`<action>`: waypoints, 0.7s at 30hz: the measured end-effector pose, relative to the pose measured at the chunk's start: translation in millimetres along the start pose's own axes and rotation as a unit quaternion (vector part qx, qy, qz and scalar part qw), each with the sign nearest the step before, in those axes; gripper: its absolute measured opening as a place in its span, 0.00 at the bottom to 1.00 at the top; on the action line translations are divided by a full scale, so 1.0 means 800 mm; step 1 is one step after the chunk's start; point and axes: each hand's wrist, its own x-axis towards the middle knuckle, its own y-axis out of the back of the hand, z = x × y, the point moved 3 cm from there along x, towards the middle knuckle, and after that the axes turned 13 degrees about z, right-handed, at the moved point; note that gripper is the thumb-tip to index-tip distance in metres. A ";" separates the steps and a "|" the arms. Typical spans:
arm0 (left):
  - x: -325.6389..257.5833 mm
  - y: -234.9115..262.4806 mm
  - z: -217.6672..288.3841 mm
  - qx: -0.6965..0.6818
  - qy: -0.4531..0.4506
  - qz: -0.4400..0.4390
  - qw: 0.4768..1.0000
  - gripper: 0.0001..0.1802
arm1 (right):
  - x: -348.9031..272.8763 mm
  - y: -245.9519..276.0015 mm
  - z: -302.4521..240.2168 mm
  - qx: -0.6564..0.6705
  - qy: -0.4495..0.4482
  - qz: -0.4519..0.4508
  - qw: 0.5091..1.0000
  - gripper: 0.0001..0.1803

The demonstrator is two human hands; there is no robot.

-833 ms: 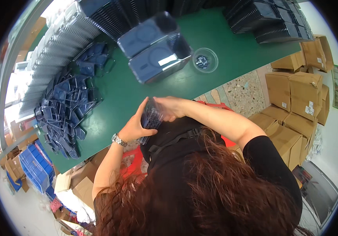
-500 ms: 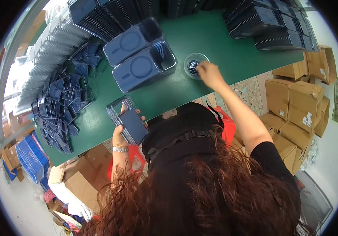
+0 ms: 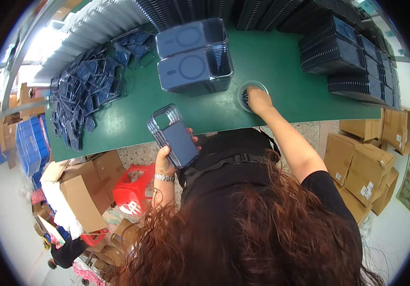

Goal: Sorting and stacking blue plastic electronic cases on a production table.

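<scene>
"Where were the cases (image 3: pixel 180 141)?"

"By the counter (image 3: pixel 281 62), grasped in the left hand (image 3: pixel 165 163), likely freeing the right hand (image 3: pixel 259 100)!"

"Holding what?"

"Remotely, I couldn't tell; it was in the cup (image 3: pixel 240 93), handily close."

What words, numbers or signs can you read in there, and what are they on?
White labels on the cardboard boxes: too small to read.
White marks on the red stool: maybe lettering; I won't copy them out.
Stacked phone cases: ring and bar shapes, no words I can make out.
</scene>
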 end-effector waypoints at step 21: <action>-0.027 -0.093 0.014 -0.001 -0.060 0.002 0.998 0.51 | -0.057 0.116 -0.079 0.751 -0.171 -0.022 0.637 0.02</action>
